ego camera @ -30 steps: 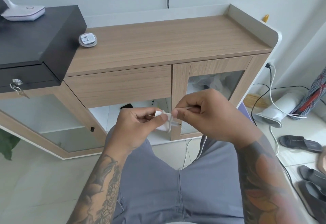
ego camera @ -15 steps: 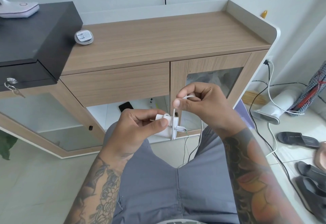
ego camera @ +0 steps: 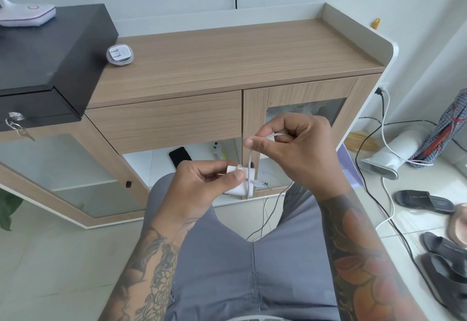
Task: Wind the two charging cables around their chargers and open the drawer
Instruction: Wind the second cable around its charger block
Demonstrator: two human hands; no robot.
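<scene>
A person seated before a low wood-grain cabinet (ego camera: 227,50) winds a thin white charging cable (ego camera: 249,162) around a small white block charger (ego camera: 237,186), held in front of the lap. The left hand (ego camera: 199,189) has its grip clamped on the charger, thumb and forefinger pinching its upper end. The right hand (ego camera: 295,151), at about one o'clock from the charger and slightly higher, has its grip closed on the cable's free run, which drops nearly straight down to the charger's right side, where a turn already crosses the body; the slack hangs toward the floor. The next wrap appears to turn on that line: the cable's long axis stands roughly upright, across the charger, and the right hand is the one placed to carry it round. At eleven o'clock on the tabletop lies a second white charger already ringed with its cable (ego camera: 120,54). The wood-fronted drawer (ego camera: 164,123) under the tabletop is shut.
</scene>
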